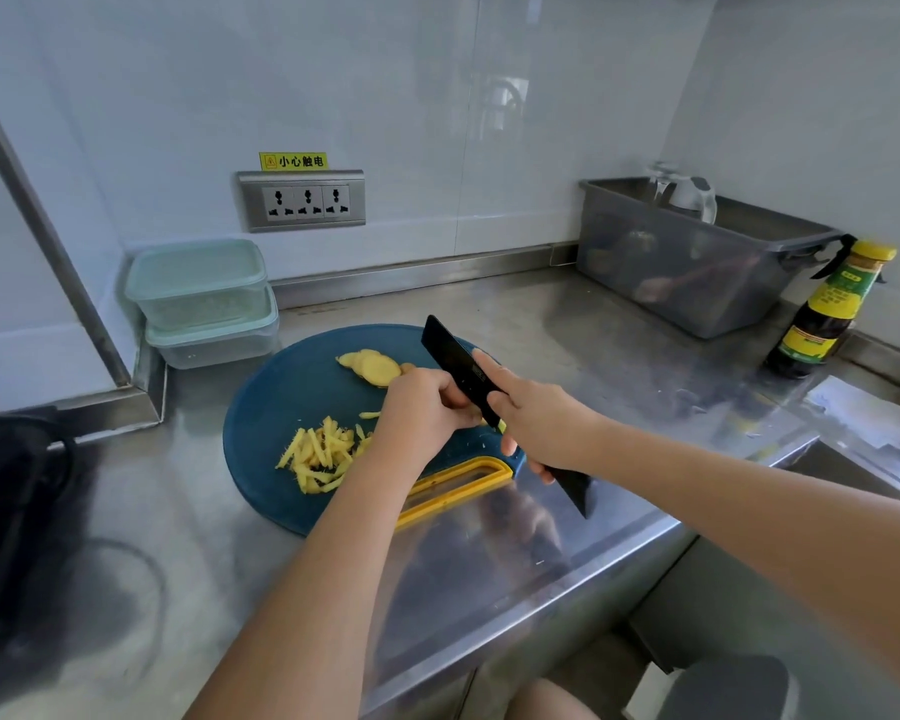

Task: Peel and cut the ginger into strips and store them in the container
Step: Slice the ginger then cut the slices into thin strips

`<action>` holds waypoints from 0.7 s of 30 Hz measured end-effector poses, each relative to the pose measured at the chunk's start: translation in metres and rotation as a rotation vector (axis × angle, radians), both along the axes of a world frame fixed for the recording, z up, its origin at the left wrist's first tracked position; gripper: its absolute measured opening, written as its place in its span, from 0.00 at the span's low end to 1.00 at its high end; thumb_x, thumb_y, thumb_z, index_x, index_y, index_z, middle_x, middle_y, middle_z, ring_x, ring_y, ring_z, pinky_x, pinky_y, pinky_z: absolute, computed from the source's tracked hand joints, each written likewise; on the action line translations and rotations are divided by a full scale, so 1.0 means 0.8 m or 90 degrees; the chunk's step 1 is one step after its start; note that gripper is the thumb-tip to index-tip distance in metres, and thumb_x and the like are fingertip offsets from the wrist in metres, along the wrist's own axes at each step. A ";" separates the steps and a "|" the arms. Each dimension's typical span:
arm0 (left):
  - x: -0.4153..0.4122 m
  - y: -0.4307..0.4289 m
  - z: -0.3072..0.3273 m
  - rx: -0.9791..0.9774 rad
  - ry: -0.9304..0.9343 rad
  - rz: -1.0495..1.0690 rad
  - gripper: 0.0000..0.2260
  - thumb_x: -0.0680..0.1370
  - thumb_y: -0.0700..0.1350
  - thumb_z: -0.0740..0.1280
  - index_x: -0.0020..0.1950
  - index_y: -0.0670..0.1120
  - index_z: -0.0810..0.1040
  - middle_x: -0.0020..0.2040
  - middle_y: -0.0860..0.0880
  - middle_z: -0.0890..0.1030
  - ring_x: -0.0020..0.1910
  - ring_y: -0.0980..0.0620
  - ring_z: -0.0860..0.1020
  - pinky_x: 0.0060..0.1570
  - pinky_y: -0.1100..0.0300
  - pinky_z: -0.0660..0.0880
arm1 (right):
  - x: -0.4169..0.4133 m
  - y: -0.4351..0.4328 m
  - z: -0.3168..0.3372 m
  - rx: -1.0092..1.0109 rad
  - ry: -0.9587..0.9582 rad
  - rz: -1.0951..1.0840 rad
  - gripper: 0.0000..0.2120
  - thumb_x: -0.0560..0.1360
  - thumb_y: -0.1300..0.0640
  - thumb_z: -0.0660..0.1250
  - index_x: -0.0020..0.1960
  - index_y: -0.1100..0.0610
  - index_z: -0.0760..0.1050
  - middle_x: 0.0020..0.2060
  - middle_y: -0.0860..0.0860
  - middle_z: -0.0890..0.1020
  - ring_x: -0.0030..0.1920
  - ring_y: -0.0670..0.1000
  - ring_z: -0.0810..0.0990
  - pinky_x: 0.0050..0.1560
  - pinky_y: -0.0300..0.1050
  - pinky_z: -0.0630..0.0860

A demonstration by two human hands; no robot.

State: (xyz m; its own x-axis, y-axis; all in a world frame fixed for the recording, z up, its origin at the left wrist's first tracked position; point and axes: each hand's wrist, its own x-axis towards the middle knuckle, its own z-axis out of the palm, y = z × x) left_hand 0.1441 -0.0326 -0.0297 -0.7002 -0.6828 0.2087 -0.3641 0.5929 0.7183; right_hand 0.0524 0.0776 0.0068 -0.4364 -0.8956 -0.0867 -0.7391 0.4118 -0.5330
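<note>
Knife gripped by R hand, index out | L hand curled, hold unclear

The tabletop is showing brushed metal, glossy enough to be mirroring the arms. The board is looking like matt blue plastic with a smooth yellow grip. The knife blade is reading as matt black. The strips are looking fibrous and rough, the slices smooth. At the back left corner, the boxes are showing translucent plastic. The bin is looking like smoky translucent plastic, the bottle glossy, the wall shiny.
</note>
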 end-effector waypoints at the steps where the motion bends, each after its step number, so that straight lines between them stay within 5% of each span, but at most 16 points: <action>1: 0.000 0.000 0.000 0.003 -0.001 0.001 0.07 0.71 0.46 0.74 0.40 0.49 0.77 0.34 0.60 0.72 0.33 0.63 0.71 0.33 0.74 0.64 | -0.002 -0.001 0.001 0.009 0.007 0.007 0.24 0.83 0.52 0.48 0.78 0.43 0.53 0.37 0.55 0.76 0.26 0.50 0.75 0.21 0.38 0.70; 11: 0.002 0.003 0.000 -0.015 0.000 0.001 0.07 0.71 0.45 0.74 0.40 0.50 0.77 0.35 0.59 0.72 0.34 0.62 0.71 0.33 0.73 0.65 | -0.003 0.010 -0.018 -0.011 0.013 -0.026 0.24 0.83 0.52 0.48 0.78 0.44 0.52 0.38 0.57 0.79 0.27 0.52 0.78 0.21 0.37 0.71; 16: 0.003 0.003 0.000 -0.038 -0.011 -0.010 0.08 0.71 0.45 0.74 0.39 0.50 0.76 0.34 0.60 0.73 0.34 0.62 0.72 0.33 0.74 0.65 | -0.003 0.005 -0.017 -0.003 0.024 -0.013 0.25 0.83 0.54 0.49 0.78 0.44 0.51 0.31 0.51 0.72 0.26 0.49 0.73 0.22 0.37 0.69; 21: -0.002 -0.001 -0.004 -0.051 -0.024 -0.007 0.05 0.71 0.46 0.74 0.44 0.47 0.81 0.36 0.57 0.77 0.36 0.59 0.73 0.34 0.74 0.65 | -0.009 -0.001 -0.010 0.012 0.011 -0.006 0.25 0.82 0.55 0.49 0.79 0.45 0.51 0.36 0.56 0.74 0.27 0.50 0.72 0.24 0.39 0.68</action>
